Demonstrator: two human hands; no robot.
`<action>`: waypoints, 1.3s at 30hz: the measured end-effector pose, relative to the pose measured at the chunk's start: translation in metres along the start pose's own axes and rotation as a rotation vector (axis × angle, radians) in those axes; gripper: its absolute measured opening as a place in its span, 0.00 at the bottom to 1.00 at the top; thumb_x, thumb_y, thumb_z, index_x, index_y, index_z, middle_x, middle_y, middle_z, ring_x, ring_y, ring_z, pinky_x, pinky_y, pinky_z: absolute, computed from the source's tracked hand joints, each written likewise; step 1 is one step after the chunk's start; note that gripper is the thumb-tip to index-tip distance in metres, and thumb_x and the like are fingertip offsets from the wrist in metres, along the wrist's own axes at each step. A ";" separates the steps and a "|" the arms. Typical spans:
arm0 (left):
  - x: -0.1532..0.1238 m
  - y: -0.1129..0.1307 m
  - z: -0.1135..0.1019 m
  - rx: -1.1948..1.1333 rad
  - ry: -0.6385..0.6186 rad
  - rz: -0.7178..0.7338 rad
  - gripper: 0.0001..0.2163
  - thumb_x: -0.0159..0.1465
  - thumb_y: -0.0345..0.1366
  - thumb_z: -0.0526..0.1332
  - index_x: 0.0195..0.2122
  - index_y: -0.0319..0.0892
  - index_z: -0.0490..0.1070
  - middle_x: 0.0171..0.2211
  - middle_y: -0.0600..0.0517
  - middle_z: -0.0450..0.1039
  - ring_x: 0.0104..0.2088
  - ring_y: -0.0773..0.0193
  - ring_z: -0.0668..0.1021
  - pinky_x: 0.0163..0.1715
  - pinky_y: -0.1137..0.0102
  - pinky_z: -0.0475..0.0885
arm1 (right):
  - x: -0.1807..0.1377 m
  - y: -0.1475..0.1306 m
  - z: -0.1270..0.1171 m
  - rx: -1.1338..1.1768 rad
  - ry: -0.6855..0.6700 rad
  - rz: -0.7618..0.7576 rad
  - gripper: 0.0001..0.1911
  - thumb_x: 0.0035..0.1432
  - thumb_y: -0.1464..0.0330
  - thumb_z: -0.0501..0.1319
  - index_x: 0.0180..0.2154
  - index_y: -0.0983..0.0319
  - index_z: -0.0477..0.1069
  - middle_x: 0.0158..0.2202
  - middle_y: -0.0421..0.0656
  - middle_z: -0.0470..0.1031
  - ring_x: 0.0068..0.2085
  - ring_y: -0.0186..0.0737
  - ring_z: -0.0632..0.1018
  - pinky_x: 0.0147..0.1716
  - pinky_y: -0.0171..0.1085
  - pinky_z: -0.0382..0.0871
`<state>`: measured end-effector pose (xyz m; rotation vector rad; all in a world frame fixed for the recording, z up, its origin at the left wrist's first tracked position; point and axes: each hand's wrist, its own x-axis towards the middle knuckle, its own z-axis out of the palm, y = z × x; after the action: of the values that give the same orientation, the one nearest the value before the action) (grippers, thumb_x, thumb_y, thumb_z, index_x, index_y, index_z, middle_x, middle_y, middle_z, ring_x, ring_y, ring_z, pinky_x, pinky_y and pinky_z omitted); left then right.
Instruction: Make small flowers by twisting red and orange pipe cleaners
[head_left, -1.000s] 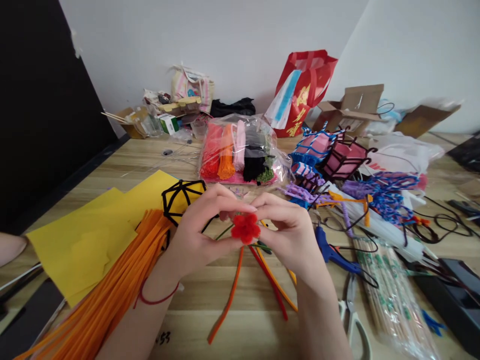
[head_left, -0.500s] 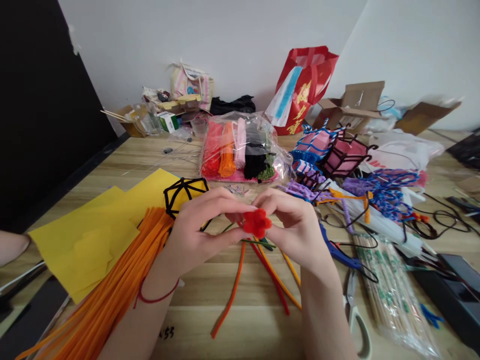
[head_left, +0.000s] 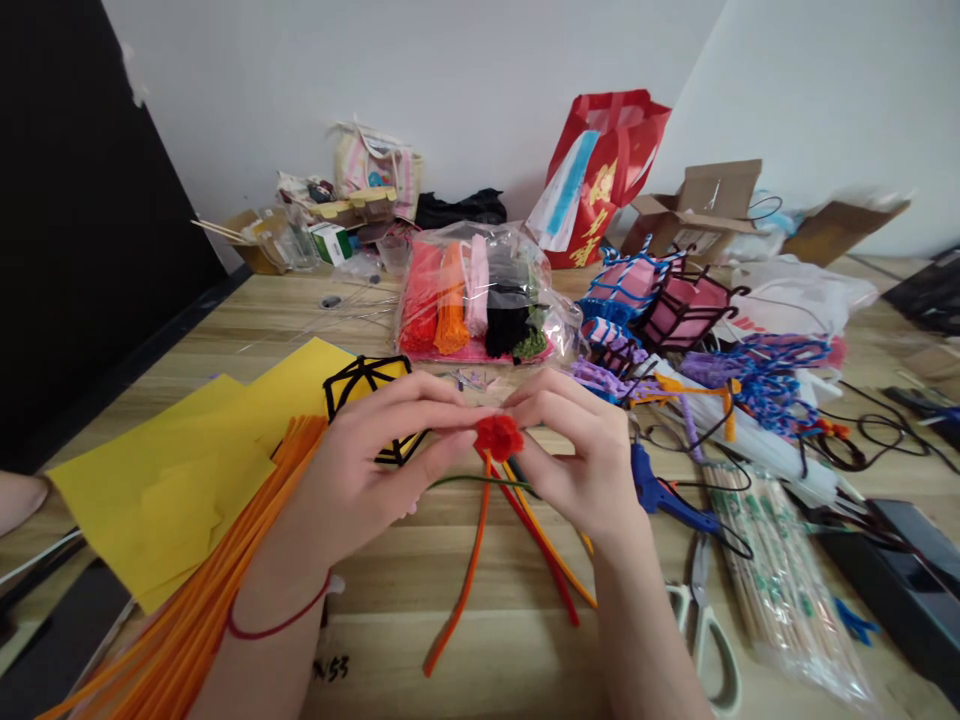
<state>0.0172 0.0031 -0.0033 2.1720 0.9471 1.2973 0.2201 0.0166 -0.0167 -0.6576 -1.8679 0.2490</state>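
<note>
A small red pipe-cleaner flower sits between the fingertips of both hands, just above the wooden table. My left hand pinches it from the left, my right hand from the right. A red string bracelet circles the left wrist. Loose orange and red pipe cleaners lie on the table directly below the flower. A black wire frame rests on the yellow sheets just behind my left hand.
A bundle of orange pipe cleaners and yellow sheets lie left. A clear bag of coloured pipe cleaners sits behind. A blue glue gun, scissors, bagged sticks, blue and purple wire shapes, boxes and a red bag crowd the right.
Both hands have turned the red flower slightly and shifted it a little up the picture. The view has drifted a bit to the right.
</note>
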 end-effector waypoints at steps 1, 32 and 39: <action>0.000 0.000 0.000 0.017 0.026 -0.009 0.08 0.69 0.29 0.67 0.44 0.51 0.83 0.41 0.56 0.81 0.41 0.67 0.82 0.43 0.74 0.79 | 0.000 0.000 0.000 -0.014 -0.027 0.001 0.13 0.59 0.83 0.61 0.30 0.60 0.70 0.31 0.42 0.75 0.32 0.36 0.77 0.32 0.34 0.71; 0.000 0.003 0.008 0.087 0.065 -0.207 0.07 0.69 0.33 0.65 0.32 0.45 0.75 0.32 0.57 0.78 0.33 0.67 0.78 0.35 0.73 0.71 | -0.005 -0.002 0.013 -0.222 -0.050 0.015 0.10 0.65 0.79 0.61 0.32 0.61 0.73 0.31 0.45 0.76 0.32 0.39 0.78 0.31 0.35 0.72; 0.003 0.002 0.016 -0.043 0.155 -0.250 0.10 0.65 0.32 0.64 0.27 0.44 0.69 0.26 0.57 0.71 0.27 0.68 0.72 0.28 0.74 0.69 | -0.007 -0.001 0.017 -0.351 -0.003 -0.101 0.12 0.69 0.78 0.58 0.33 0.62 0.76 0.32 0.48 0.78 0.32 0.42 0.78 0.31 0.38 0.74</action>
<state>0.0330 0.0033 -0.0077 1.8716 1.1967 1.3623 0.2064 0.0145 -0.0285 -0.7954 -1.9596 -0.1486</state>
